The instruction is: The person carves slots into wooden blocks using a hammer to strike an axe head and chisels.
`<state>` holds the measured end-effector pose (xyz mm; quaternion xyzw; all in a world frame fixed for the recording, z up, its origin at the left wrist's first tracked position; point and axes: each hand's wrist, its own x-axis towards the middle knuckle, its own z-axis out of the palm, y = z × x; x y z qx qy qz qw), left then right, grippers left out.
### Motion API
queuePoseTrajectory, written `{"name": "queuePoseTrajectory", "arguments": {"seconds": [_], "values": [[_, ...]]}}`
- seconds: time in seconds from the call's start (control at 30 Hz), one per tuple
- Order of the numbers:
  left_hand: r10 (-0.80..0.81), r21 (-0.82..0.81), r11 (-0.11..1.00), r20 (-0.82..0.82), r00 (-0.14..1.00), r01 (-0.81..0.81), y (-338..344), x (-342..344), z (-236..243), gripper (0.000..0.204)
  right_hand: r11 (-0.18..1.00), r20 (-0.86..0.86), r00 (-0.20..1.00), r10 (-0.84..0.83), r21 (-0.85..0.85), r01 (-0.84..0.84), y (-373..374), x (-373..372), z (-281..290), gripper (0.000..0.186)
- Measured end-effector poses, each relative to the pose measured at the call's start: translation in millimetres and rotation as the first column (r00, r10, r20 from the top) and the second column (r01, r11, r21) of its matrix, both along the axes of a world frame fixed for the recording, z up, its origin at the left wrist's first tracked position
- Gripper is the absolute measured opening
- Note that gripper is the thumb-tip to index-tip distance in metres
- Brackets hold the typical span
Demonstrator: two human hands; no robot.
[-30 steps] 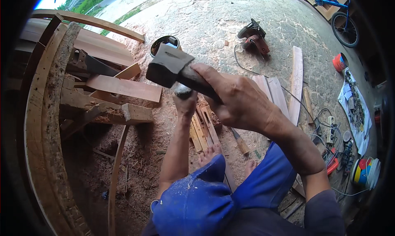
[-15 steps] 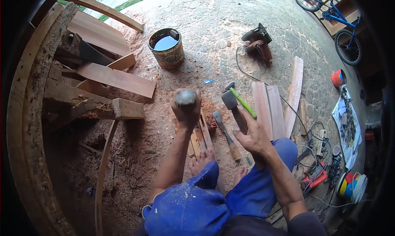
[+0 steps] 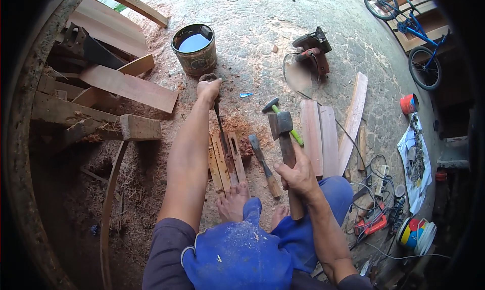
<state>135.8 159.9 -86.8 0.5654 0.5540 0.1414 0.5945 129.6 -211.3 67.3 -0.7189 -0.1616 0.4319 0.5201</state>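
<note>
Bare foot (image 3: 233, 201): toes at the near ends of the wooden strips (image 3: 214, 168) on the floor; exposed to a cut should the blade skid off the wood.
Right hand (image 3: 299, 176): fingers curled round the handle of a hatchet (image 3: 285, 126), head upward; a badly aimed blow could glance onto the left hand.
Left hand (image 3: 208, 91): fingers wrapped round the top of a long chisel (image 3: 219, 119), blade slanting to the strips; tip contact cannot be told.
Bucket (image 3: 197, 62): just beyond the left hand; a knock could spill its liquid.
</note>
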Motion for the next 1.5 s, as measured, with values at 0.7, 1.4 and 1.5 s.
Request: {"name": "queuePoseTrajectory", "arguments": {"seconds": [0.7, 1.4, 1.5], "values": [[-0.310, 0.721, 0.687, 0.400, 0.862, -0.088, -86.0, -101.2, 131.4, 0.022, 0.996, -0.019, 0.999, 0.030, 0.085, -0.028, -5.8, -1.6, 9.8, 0.058], [-0.331, 0.600, 0.799, 0.502, 0.799, -0.046, -120.5, -86.8, 117.0, 0.021, 0.997, 0.005, 0.999, 0.036, 0.069, -0.036, -12.4, -1.5, 6.7, 0.057], [-0.357, 0.615, 0.785, 0.543, 0.760, -0.070, -123.7, -82.7, 119.3, 0.021, 0.997, 0.007, 0.999, 0.036, 0.062, -0.037, -12.0, -1.8, 5.8, 0.057]]}}
